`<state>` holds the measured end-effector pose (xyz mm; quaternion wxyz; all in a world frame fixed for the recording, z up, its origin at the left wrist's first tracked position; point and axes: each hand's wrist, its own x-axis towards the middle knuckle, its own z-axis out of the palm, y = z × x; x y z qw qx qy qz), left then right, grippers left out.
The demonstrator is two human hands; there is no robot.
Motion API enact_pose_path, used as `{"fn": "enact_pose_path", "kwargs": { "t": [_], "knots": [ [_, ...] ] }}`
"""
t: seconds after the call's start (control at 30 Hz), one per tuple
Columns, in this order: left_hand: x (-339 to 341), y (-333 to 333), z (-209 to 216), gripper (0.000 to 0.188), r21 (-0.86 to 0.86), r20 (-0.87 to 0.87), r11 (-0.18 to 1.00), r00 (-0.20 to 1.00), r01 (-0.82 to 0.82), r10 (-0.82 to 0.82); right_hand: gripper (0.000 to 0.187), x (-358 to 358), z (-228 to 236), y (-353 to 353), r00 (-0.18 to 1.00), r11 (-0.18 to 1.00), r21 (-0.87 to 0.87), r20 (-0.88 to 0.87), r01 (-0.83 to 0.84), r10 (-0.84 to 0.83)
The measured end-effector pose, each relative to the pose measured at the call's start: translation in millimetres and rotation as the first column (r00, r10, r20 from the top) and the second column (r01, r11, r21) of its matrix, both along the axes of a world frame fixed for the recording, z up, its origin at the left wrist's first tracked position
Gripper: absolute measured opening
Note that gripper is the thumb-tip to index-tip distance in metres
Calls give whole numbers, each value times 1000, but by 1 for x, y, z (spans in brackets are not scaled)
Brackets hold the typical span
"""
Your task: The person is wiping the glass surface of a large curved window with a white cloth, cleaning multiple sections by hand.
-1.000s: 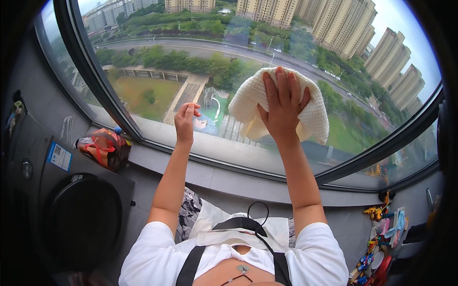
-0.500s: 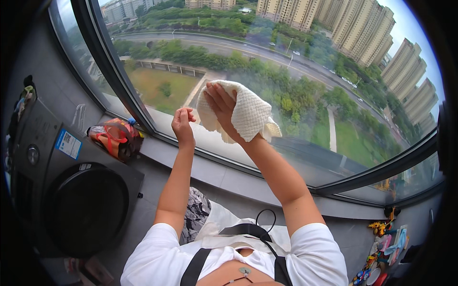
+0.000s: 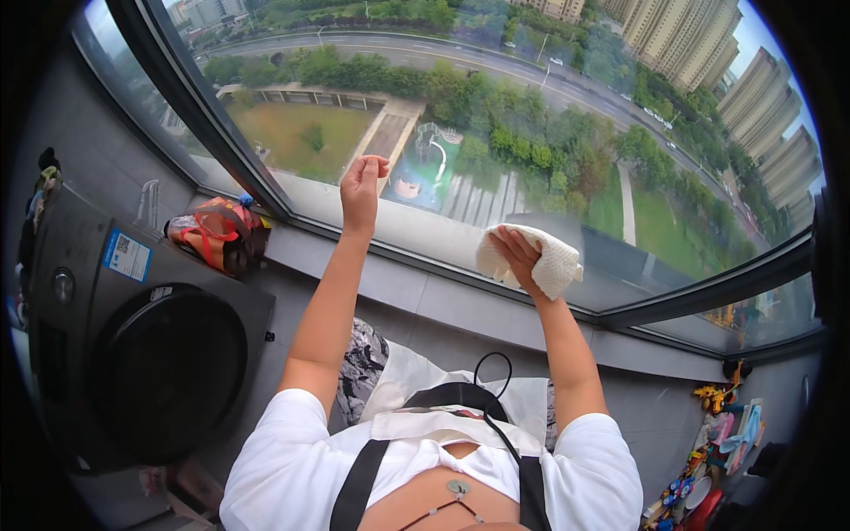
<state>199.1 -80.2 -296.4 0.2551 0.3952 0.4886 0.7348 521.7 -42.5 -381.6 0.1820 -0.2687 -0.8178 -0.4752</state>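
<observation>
A white textured cloth (image 3: 558,268) is under my right hand (image 3: 521,255), whose fingers bend over its left side near the lower part of the large window pane (image 3: 531,159). Whether the cloth presses on the glass or hangs just off it, I cannot tell. My left hand (image 3: 360,195) is raised in front of the same pane, left of the cloth. Its fingers are curled in a loose fist, and nothing shows in them.
A dark front-loading washing machine (image 3: 159,354) stands at the left, beside an orange-red bag (image 3: 217,234). A grey ledge (image 3: 443,296) runs below the dark window frame (image 3: 655,310). Colourful toys (image 3: 708,442) are piled at the lower right.
My right hand and the cloth have moved down and to the right across the window. My left hand has risen slightly and shifted a little right, still curled.
</observation>
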Motion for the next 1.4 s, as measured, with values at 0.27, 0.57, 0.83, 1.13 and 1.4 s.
{"fn": "enact_pose_path", "kwargs": {
  "t": [0.27,0.57,0.83,1.13,1.4],
  "knots": [
    [5,8,2,20,-14,-7,1000,1000,12,-12,46,108,-44,-7,942,965,-248,-294,91,-164],
    [3,9,-10,21,19,-52,996,995,-90,91,53,-44,39,-4,905,986,-167,-418,9,-79],
    [4,9,-6,20,37,-8,999,1000,-21,22,50,-138,-16,9,965,949,-267,151,-171,216],
    [5,8,1,19,-47,-23,998,999,-35,34,45,-109,60,-13,933,971,-187,-350,-152,79],
    [-7,11,-10,19,3,23,999,999,-46,46,55,-87,-8,12,919,977,212,382,19,-100]
  ]
}}
